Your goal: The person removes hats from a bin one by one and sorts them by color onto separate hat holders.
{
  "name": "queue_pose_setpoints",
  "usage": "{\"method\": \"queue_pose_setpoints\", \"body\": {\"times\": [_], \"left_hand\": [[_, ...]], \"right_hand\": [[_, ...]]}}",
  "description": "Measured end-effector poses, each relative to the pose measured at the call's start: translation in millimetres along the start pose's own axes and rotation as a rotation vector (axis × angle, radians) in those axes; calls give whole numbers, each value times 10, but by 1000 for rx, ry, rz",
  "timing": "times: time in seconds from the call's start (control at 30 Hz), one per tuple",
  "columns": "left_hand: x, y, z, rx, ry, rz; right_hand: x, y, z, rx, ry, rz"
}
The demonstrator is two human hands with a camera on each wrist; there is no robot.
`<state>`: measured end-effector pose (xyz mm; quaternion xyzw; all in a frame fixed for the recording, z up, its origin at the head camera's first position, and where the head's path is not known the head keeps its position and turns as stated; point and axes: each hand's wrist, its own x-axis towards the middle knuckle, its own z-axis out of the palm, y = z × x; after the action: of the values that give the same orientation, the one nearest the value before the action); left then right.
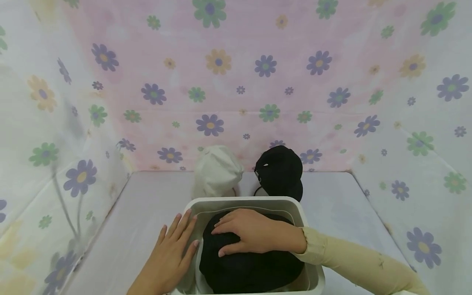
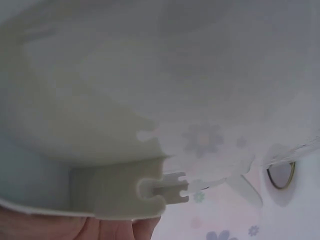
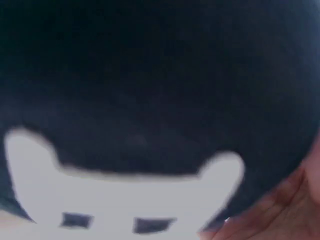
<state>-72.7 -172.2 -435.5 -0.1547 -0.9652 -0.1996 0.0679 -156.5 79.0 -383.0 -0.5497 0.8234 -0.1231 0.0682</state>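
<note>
We note a black cap (image 1: pixel 254 272) lying inside the white bin (image 1: pixel 243 199) at the lower centre of the frame. Our right hand (image 1: pixel 250 231) rests palm-down on it, fingers loosely spread; we see no grip closed round the fabric. Our left hand (image 1: pixel 171 250) lies along the bin's left side, fingers nearly straight, touching the rim. Behind, near mid-frame, a white cap (image 1: pixel 218 169) and a second black cap (image 1: pixel 282 170) stand on the bench (image 1: pixel 147 200). For handling, we judge that even, light pressure over the crown suits best, since a hard push could crease it; the left hand should brace the bin against sliding, thumb clear of the brim.
</note>
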Motion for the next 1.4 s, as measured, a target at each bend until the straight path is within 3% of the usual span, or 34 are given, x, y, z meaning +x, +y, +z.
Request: {"method": "queue_pose_setpoints", "body": {"times": [0.13, 0.4, 0.6, 0.83, 1.17, 1.4], "left_hand": [[-4, 10, 7, -11, -5, -6], [12, 2, 0, 33, 20, 6], [12, 12, 7, 30, 16, 7], [8, 12, 1, 6, 15, 6], [3, 10, 1, 16, 33, 16], [7, 2, 12, 37, 63, 30]], "right_hand": [[-30, -37, -29, -8, -24, 3], [-61, -75, -50, -61, 17, -18], [-108, -42, -145, 61, 19, 10], [-215, 62, -251, 149, 135, -54], [-424, 157, -440, 350, 196, -19], [-544, 189, -587, 426, 291, -63]]}}
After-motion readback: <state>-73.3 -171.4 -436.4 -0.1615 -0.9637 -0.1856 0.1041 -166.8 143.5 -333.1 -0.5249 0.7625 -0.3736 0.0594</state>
